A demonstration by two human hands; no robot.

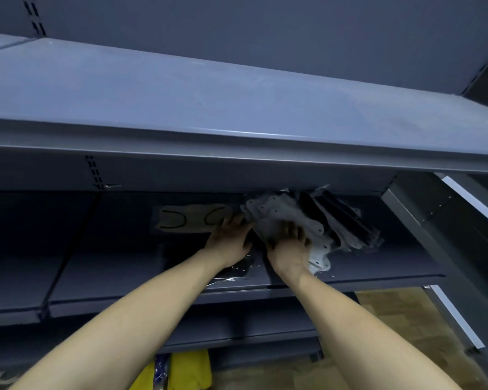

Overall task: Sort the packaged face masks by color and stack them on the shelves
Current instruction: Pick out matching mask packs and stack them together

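Right hand (289, 249): fingers spread flat on top of the white mask packets (279, 218), pressing or sorting through them; grip released, nothing curled round a packet as far as the dim light shows. Left hand (230, 240): reaches in beside the right, fingers extended toward the left edge of the same pile; whether it pinches a packet cannot be told, fingertips are in shadow. Under and between both wrists lies a black mask packet (237, 270) in clear wrap, flat on the middle shelf (378, 266) near its front edge. Just left of the hands, further back, a tan mask packet (189, 219) with dark ear loops lies flat and alone. Right of the white packets, dark packets (341, 218) lean in a loose, mixed heap, overlapping the white ones. Upper shelf (237, 108) carries nothing visible. Yellow cloth (189, 370) below, near the floor. Judgement: early stage. Tan and black each have a starting spot; the white/dark heap remains unsorted, no neat stacks yet.
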